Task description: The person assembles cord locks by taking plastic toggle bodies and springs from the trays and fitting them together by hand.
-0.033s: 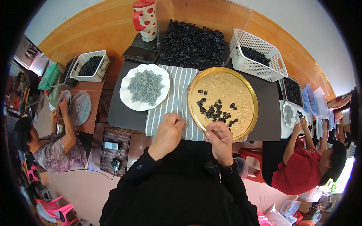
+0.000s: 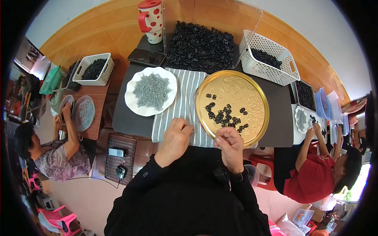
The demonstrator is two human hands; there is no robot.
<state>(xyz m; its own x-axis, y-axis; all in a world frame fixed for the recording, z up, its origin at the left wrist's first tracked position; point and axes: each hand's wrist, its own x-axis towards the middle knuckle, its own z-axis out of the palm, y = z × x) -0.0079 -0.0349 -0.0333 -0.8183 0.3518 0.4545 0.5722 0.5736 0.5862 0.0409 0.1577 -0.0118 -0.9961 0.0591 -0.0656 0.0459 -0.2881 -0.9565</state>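
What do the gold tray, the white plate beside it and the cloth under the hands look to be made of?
Gold tray: probably metal or metallised plastic, glossy, with an embossed pattern that catches light. White plate: glazed ceramic or melamine, smooth with a scalloped rim; I cannot tell which. Striped cloth: woven fabric, matte, with soft folds.

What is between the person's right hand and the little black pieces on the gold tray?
Nothing visible. The right hand is at the near rim of the gold tray, and the little black pieces lie loose just beyond its fingers, on bare tray. The left hand rests off to the side on the striped cloth.
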